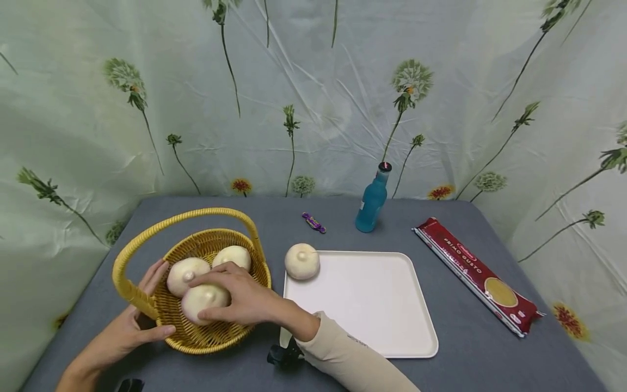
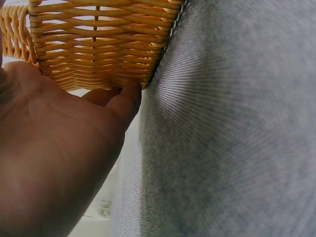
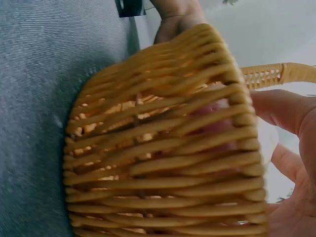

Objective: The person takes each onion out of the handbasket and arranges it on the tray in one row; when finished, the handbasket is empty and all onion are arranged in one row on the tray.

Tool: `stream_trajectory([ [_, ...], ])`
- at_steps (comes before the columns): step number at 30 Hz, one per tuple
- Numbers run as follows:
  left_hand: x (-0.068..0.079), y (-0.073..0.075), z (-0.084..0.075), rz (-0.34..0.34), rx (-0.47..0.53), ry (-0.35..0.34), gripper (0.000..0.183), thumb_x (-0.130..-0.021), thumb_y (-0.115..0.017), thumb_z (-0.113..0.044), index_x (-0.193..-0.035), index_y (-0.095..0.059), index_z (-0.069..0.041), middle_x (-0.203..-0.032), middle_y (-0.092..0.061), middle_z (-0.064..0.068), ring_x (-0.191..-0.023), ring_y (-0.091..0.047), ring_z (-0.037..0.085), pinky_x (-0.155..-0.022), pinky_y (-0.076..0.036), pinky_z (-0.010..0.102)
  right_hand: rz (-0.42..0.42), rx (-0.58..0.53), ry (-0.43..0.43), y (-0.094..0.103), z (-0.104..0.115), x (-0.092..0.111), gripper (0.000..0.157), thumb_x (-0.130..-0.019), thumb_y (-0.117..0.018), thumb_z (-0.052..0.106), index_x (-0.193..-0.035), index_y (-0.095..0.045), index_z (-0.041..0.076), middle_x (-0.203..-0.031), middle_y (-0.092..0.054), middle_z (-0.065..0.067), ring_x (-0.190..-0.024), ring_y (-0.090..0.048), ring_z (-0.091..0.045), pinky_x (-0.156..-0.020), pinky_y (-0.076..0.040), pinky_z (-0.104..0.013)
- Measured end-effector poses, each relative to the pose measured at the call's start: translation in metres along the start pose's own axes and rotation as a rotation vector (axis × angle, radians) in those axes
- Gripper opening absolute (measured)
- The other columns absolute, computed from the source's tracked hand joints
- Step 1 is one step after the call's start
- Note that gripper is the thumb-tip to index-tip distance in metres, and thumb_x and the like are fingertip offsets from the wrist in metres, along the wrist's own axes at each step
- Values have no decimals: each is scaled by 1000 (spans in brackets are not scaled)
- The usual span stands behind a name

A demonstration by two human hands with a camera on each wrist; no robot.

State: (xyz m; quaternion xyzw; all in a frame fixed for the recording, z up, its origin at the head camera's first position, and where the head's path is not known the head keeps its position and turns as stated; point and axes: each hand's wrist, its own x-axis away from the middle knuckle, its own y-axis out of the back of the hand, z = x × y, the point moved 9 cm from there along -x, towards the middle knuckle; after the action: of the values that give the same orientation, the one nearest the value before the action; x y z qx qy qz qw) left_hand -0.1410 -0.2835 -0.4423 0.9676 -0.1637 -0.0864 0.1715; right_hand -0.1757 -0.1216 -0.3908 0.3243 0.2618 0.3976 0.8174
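A yellow wicker basket (image 1: 215, 340) with a tall arched handle stands at the left of the table. My left hand (image 1: 128, 326) holds its left side, thumb at the near rim and fingers by the handle's foot; in the left wrist view the hand (image 2: 59, 143) lies along the woven wall (image 2: 98, 44). Inside the basket are a left turnip (image 1: 185, 274), a back turnip (image 1: 233, 256) and a front turnip (image 1: 202, 305), all whitish. Reaching in from the right, my right hand (image 1: 242, 296) grips the front turnip between thumb and fingers. The right wrist view shows mostly basket wall (image 3: 168, 148).
Another whitish turnip (image 1: 301, 261) sits on the back left corner of a white tray (image 1: 362, 305). Behind lie a purple wrapped candy (image 1: 314, 222) and a standing blue bottle (image 1: 373, 201). A red spaghetti packet (image 1: 475, 272) lies at the right. A floral curtain (image 1: 323, 98) hangs behind the table.
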Motion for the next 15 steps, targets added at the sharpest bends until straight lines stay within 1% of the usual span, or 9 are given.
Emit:
stream_trajectory([
  [2,1,0,-1,-6,-1,-2,107,-88,-65,12,-163,3,-22,-166,20,-8,-143,11,-13,-100,-10,0,-7,-16,-6,3,0,1,54,-94,-71,35,-145,-55,27,-140,-57,5,-130,-41,-6,-101,-36,-18],
  [6,3,-3,0,6,12,6,106,-88,-64,12,-163,3,-23,-166,20,-8,-141,9,-15,-99,-11,1,-30,-40,-19,10,0,3,51,-93,-71,37,-141,-58,28,-134,-59,5,-125,-43,-5,-97,-38,-19],
  [10,3,-4,2,12,17,23,106,-89,-64,10,-163,3,-24,-166,20,-8,-140,8,-16,-98,-11,0,-59,-54,-25,18,1,5,49,-90,-74,39,-137,-61,29,-127,-61,9,-119,-42,-2,-94,-37,-19],
  [15,4,0,2,0,16,43,105,-91,-64,8,-163,4,-27,-165,21,-10,-139,9,-16,-97,-10,0,-46,-81,-46,26,5,9,49,-89,-74,41,-136,-61,33,-125,-56,12,-117,-38,0,-90,-39,-20],
])
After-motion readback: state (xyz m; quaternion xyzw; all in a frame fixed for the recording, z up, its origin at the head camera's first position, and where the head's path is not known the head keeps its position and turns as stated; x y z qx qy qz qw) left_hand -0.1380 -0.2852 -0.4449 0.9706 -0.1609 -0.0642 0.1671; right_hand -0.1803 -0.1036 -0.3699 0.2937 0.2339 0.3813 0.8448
